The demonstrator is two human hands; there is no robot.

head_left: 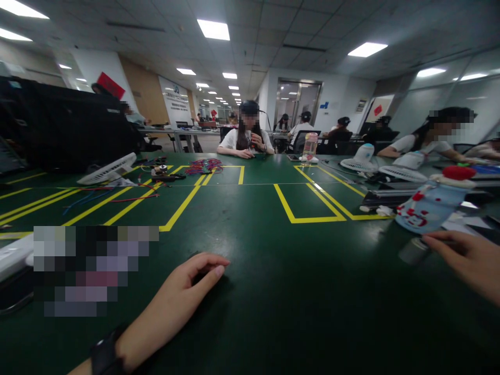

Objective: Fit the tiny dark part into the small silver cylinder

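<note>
The left hand [183, 294] lies palm-down on the green bench [273, 271], fingers loosely curled and thumb stretched forward; its grip is slack and has hold of nothing. A dark wristband [104, 355] sits on the forearm behind it. Just to the left of this hand lies a blurred-out patch, with a white flat object [13, 256] beyond that at the bench edge.

The right hand [469, 263] comes in from the right edge, fingers extended toward a small grey cylinder [413, 251] lying on the bench. The fingertips touch it or sit just beside it; the view is too smeared there to tell whether the grip is closed on it, though the fingers look mostly open. Just ahead of this hand stands a pale blue bottle with red spots [427, 208], tilted, topped by a red cap [459, 172].

Well ahead of both hands, yellow tape lines [308, 219] mark boxes on the bench. Farther off, ahead of the left hand, lie a white fan [108, 170] and a tangle of coloured wires [203, 166]. Across the bench a seated person in a white shirt [246, 138] has both hands raised, and a clear bottle [309, 146] stands to the right of them. Another seated person [429, 140] works far ahead of the right hand.
</note>
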